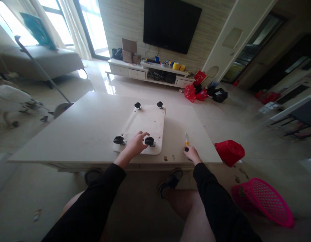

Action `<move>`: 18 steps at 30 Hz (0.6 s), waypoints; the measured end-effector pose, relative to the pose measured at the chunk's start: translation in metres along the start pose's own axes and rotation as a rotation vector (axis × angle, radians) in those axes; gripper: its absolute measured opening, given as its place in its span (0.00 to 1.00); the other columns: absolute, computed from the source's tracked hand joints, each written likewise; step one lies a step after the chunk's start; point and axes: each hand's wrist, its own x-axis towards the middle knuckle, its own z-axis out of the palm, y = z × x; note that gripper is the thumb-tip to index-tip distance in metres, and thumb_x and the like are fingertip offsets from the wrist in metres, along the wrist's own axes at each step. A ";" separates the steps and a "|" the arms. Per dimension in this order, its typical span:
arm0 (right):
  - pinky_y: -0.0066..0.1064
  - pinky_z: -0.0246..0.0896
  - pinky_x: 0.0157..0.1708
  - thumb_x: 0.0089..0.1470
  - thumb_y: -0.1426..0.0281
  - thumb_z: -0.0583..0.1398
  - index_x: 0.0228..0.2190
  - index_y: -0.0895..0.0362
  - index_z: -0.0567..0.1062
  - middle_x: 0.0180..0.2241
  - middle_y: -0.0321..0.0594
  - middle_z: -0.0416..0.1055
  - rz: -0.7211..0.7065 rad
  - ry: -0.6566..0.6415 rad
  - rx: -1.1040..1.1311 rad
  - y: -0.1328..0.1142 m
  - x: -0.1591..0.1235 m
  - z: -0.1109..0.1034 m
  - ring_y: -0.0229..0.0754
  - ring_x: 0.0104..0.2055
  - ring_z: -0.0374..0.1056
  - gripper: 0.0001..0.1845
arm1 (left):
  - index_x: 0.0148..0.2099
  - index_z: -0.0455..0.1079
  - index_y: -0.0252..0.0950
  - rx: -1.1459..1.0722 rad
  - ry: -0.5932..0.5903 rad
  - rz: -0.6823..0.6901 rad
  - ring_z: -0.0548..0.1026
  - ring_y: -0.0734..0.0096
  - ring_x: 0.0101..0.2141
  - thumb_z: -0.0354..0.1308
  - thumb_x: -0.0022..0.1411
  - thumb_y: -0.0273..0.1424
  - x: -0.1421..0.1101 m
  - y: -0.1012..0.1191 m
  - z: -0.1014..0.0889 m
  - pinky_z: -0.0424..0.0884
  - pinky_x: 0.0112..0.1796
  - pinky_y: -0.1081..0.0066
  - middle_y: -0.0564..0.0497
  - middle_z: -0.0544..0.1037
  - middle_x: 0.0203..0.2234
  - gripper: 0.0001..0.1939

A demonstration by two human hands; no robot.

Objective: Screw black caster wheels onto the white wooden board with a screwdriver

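Observation:
A pale board (145,124) lies flat on the low table (77,131), with black caster wheels at its corners. My left hand (136,144) rests on the board's near edge, fingers bent and spread, touching the near right caster (149,141). The near left caster (118,140) is beside my wrist. Two more casters (137,105) (160,104) stand at the far corners. My right hand (192,154) lies on the table, closed around the handle end of a screwdriver (186,141) whose shaft points away from me.
Small screws or bits (169,158) lie by the table's front edge. A red container (230,152) and a pink mesh basket (264,201) sit on the floor to the right. A TV stand (145,72) stands beyond, a sofa (39,60) at left.

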 end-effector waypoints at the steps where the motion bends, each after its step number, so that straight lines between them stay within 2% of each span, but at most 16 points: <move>1: 0.48 0.74 0.57 0.64 0.59 0.63 0.53 0.56 0.75 0.56 0.45 0.74 0.005 0.014 0.019 -0.002 0.001 0.002 0.46 0.56 0.73 0.21 | 0.57 0.75 0.40 0.017 -0.008 0.005 0.80 0.62 0.42 0.64 0.57 0.23 0.000 0.002 0.000 0.75 0.44 0.66 0.45 0.74 0.48 0.24; 5: 0.44 0.75 0.54 0.64 0.59 0.64 0.48 0.57 0.78 0.50 0.43 0.78 0.027 0.148 0.159 -0.020 0.006 -0.004 0.43 0.51 0.75 0.17 | 0.58 0.73 0.37 0.114 -0.018 -0.011 0.80 0.61 0.43 0.63 0.58 0.22 -0.001 0.005 -0.003 0.75 0.45 0.65 0.43 0.75 0.52 0.25; 7: 0.43 0.74 0.52 0.60 0.61 0.67 0.43 0.57 0.79 0.44 0.42 0.80 0.009 0.278 0.273 -0.035 0.009 -0.017 0.42 0.47 0.77 0.14 | 0.59 0.73 0.37 0.132 -0.022 -0.023 0.80 0.62 0.44 0.63 0.59 0.22 -0.001 0.006 -0.004 0.75 0.45 0.65 0.42 0.75 0.53 0.25; 9: 0.41 0.74 0.51 0.53 0.64 0.68 0.43 0.57 0.80 0.40 0.43 0.82 -0.049 0.441 0.415 -0.053 0.010 -0.034 0.45 0.43 0.77 0.17 | 0.58 0.73 0.37 0.125 -0.028 -0.031 0.80 0.62 0.43 0.63 0.59 0.23 -0.001 0.005 -0.004 0.74 0.44 0.66 0.43 0.75 0.52 0.24; 12: 0.39 0.76 0.48 0.53 0.60 0.64 0.50 0.59 0.74 0.43 0.45 0.80 -0.131 0.676 0.640 -0.085 0.006 -0.055 0.44 0.43 0.78 0.25 | 0.56 0.74 0.38 0.121 -0.035 -0.030 0.80 0.61 0.43 0.63 0.61 0.24 -0.002 0.005 -0.003 0.74 0.44 0.65 0.44 0.76 0.51 0.21; 14: 0.39 0.77 0.47 0.55 0.56 0.63 0.54 0.57 0.68 0.46 0.45 0.78 -0.179 0.783 0.756 -0.110 -0.004 -0.064 0.43 0.44 0.78 0.29 | 0.57 0.73 0.37 0.130 -0.033 -0.027 0.80 0.59 0.44 0.63 0.62 0.25 -0.004 0.007 -0.002 0.74 0.45 0.63 0.43 0.77 0.51 0.21; 16: 0.37 0.78 0.43 0.57 0.53 0.61 0.54 0.53 0.66 0.47 0.42 0.75 -0.243 0.866 0.869 -0.135 -0.019 -0.068 0.42 0.47 0.78 0.28 | 0.60 0.71 0.36 0.145 -0.015 -0.030 0.80 0.57 0.46 0.62 0.63 0.25 -0.007 0.011 -0.002 0.74 0.47 0.62 0.41 0.76 0.54 0.23; 18: 0.36 0.79 0.39 0.55 0.54 0.64 0.50 0.53 0.69 0.46 0.42 0.75 -0.368 0.969 1.097 -0.160 -0.036 -0.069 0.43 0.47 0.77 0.26 | 0.64 0.68 0.37 0.149 -0.001 -0.035 0.80 0.57 0.48 0.61 0.64 0.25 -0.009 0.016 -0.002 0.74 0.48 0.62 0.40 0.75 0.56 0.26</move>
